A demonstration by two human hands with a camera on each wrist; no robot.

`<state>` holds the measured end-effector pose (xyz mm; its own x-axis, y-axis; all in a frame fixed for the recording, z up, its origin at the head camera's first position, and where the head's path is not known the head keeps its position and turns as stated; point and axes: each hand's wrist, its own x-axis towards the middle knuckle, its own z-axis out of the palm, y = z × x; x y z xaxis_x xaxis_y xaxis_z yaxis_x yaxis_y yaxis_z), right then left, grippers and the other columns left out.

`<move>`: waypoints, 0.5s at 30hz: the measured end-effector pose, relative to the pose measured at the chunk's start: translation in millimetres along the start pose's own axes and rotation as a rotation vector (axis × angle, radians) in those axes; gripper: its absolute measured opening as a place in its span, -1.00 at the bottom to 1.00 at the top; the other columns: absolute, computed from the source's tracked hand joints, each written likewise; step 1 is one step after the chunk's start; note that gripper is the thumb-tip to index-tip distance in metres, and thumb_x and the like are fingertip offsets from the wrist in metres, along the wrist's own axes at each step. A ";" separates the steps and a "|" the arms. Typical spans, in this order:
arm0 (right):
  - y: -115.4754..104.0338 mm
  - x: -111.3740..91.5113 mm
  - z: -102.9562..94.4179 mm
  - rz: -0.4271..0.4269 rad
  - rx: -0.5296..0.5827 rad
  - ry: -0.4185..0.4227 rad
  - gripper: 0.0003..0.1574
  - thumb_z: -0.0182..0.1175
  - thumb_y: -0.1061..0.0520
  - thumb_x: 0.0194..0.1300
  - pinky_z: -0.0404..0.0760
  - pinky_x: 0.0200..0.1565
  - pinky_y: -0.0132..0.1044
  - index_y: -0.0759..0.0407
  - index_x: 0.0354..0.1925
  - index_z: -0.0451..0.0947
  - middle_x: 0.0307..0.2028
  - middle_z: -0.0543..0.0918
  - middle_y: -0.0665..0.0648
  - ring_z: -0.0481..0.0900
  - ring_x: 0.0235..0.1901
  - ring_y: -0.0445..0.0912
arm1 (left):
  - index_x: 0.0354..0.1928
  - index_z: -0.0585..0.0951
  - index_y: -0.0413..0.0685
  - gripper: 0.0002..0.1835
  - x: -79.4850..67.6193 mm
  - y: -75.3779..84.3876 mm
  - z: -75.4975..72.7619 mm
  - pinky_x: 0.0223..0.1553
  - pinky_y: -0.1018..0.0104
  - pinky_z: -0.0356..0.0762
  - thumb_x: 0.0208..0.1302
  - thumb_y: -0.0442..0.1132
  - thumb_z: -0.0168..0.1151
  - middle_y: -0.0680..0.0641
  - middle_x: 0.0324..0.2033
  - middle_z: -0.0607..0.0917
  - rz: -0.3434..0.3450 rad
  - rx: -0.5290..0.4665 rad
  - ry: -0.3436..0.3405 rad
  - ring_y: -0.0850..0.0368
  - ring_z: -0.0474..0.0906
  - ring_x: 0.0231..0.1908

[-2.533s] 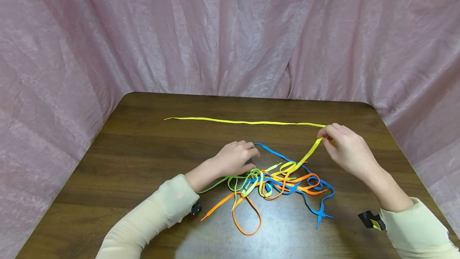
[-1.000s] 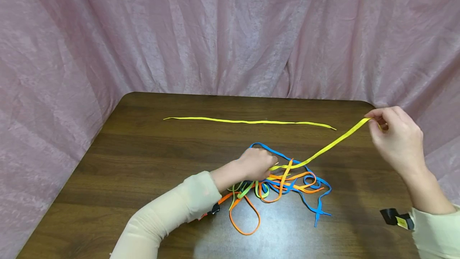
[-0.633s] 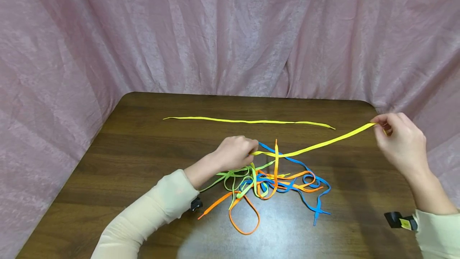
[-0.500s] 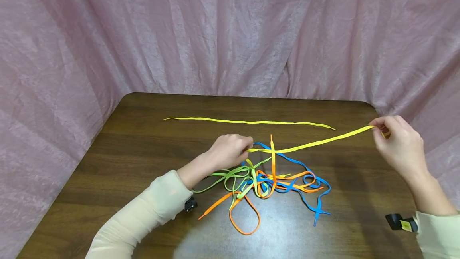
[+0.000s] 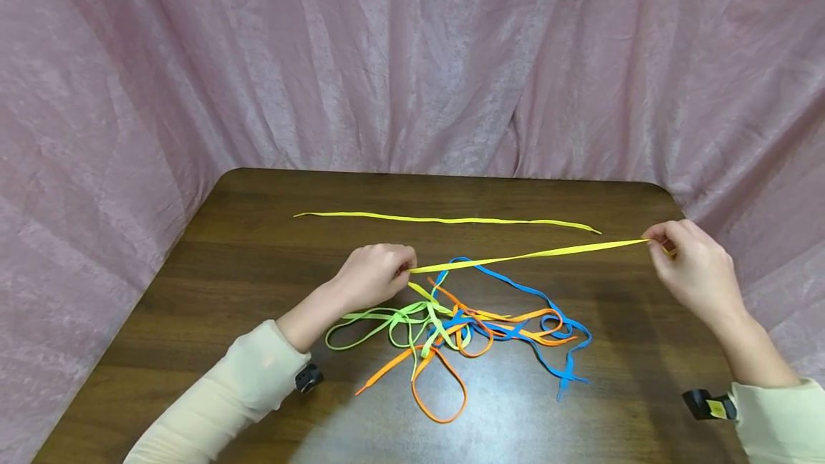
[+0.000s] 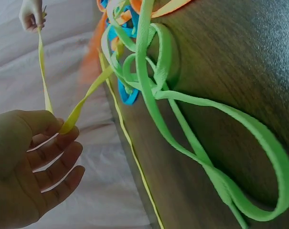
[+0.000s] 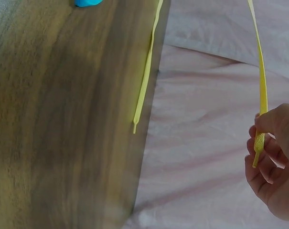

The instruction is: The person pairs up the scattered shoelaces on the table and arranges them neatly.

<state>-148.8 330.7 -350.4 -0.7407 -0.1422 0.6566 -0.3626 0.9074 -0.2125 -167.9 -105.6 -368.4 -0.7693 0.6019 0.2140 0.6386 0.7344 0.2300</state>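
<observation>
Between my two hands a yellow shoelace (image 5: 528,255) is stretched almost straight above the table. My left hand (image 5: 370,274) pinches it between thumb and forefinger, the other fingers loosely bent in the left wrist view. From that pinch the rest of the lace runs down into a tangle. My right hand (image 5: 696,267) pinches the lace near its end; the tip (image 7: 256,160) sticks out past the thumb. Tangled in the pile below are a green shoelace (image 6: 282,174), an orange shoelace (image 5: 384,372) and a blue shoelace (image 5: 570,367), their crossings partly hidden under one another.
A second yellow shoelace (image 5: 419,219) lies nearly straight along the far side of the brown wooden table (image 5: 213,321). Pink curtains (image 5: 387,56) hang behind the table and at both sides.
My left hand took hold of the yellow lace at the pile and drew it leftward. The right hand pulled its end right, then came slightly back. An orange end draped over it slipped down.
</observation>
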 end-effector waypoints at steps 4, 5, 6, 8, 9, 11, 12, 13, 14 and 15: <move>0.3 -0.8 1.0 0.000 -0.001 -0.004 -0.82 0.13 0.40 -0.06 0.23 -0.45 -0.34 0.22 -0.42 0.54 -0.51 0.50 0.07 0.16 -0.44 -0.54 | -0.39 0.57 0.07 -0.88 -2.1 0.0 -4.4 -0.66 0.43 0.26 0.07 -0.34 0.14 0.19 -0.54 0.52 -0.016 -0.003 0.005 0.32 0.34 -0.60; 0.6 -0.8 1.2 0.001 -0.001 -0.004 -0.82 0.13 0.40 -0.06 0.23 -0.45 -0.34 0.21 -0.42 0.54 -0.51 0.50 0.07 0.16 -0.44 -0.54 | -0.40 0.57 0.08 -0.87 -2.5 0.3 -5.3 -0.66 0.42 0.26 0.06 -0.35 0.13 0.19 -0.54 0.52 -0.017 -0.003 0.011 0.32 0.34 -0.60; 1.1 -1.0 1.3 0.002 -0.002 -0.004 -0.82 0.13 0.40 -0.05 0.23 -0.45 -0.34 0.21 -0.42 0.54 -0.51 0.50 0.07 0.16 -0.44 -0.54 | -0.41 0.56 0.09 -0.87 -3.0 0.8 -6.5 -0.66 0.42 0.26 0.05 -0.35 0.13 0.19 -0.54 0.51 -0.018 -0.003 0.018 0.31 0.34 -0.60; 2.1 -1.3 1.4 0.006 -0.004 -0.003 -0.83 0.13 0.40 -0.05 0.23 -0.45 -0.34 0.21 -0.42 0.54 -0.51 0.50 0.07 0.17 -0.44 -0.53 | -0.43 0.55 0.09 -0.86 -4.3 1.6 -8.8 -0.66 0.41 0.26 0.03 -0.36 0.13 0.19 -0.53 0.50 -0.018 -0.001 0.036 0.31 0.33 -0.59; 2.6 -1.3 1.4 0.008 -0.006 -0.002 -0.83 0.13 0.40 -0.05 0.23 -0.45 -0.33 0.22 -0.42 0.54 -0.51 0.50 0.08 0.17 -0.44 -0.53 | -0.43 0.55 0.09 -0.85 -5.0 1.8 -9.9 -0.66 0.41 0.26 0.02 -0.37 0.12 0.18 -0.53 0.50 -0.018 -0.001 0.042 0.30 0.33 -0.59; 4.0 -1.5 1.6 0.016 -0.005 -0.004 -0.82 0.14 0.40 -0.05 0.23 -0.45 -0.34 0.21 -0.41 0.54 -0.50 0.51 0.07 0.17 -0.45 -0.52 | -0.43 0.55 0.09 -0.84 -6.2 1.5 -11.5 -0.65 0.40 0.26 0.00 -0.38 0.12 0.19 -0.54 0.50 -0.021 0.006 0.046 0.30 0.33 -0.59; 4.7 -1.7 1.9 0.019 -0.006 -0.007 -0.82 0.14 0.40 -0.05 0.23 -0.44 -0.34 0.21 -0.41 0.54 -0.50 0.51 0.07 0.17 -0.44 -0.53 | -0.43 0.56 0.08 -0.84 -6.8 1.2 -12.2 -0.66 0.40 0.26 0.00 -0.38 0.12 0.19 -0.54 0.50 -0.024 0.008 0.042 0.30 0.33 -0.60; 5.4 -1.8 2.3 0.022 -0.005 -0.010 -0.82 0.14 0.40 -0.05 0.23 -0.44 -0.34 0.21 -0.41 0.54 -0.50 0.51 0.07 0.17 -0.44 -0.53 | -0.42 0.57 0.08 -0.84 -7.4 0.7 -12.6 -0.66 0.40 0.26 0.00 -0.38 0.12 0.19 -0.55 0.50 -0.027 0.010 0.034 0.30 0.34 -0.60; 6.3 -2.0 2.8 0.023 -0.006 -0.013 -0.81 0.14 0.40 -0.05 0.23 -0.44 -0.34 0.21 -0.41 0.54 -0.50 0.51 0.07 0.17 -0.44 -0.53 | -0.41 0.57 0.07 -0.84 -7.9 0.2 -13.0 -0.65 0.40 0.26 0.00 -0.38 0.12 0.19 -0.56 0.50 -0.030 0.012 0.025 0.30 0.33 -0.60; 7.1 -2.1 3.4 0.023 -0.006 -0.016 -0.81 0.13 0.41 -0.05 0.23 -0.43 -0.34 0.21 -0.41 0.54 -0.50 0.51 0.07 0.17 -0.43 -0.53 | -0.41 0.58 0.07 -0.84 -8.5 -0.4 -13.2 -0.65 0.41 0.25 0.00 -0.37 0.12 0.19 -0.57 0.50 -0.035 0.013 0.013 0.30 0.33 -0.61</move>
<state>-151.7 336.0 -355.7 -0.7580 -0.1273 0.6397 -0.3417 0.9129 -0.2232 -161.3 -115.1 -357.8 -0.7907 0.5719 0.2185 0.6111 0.7588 0.2253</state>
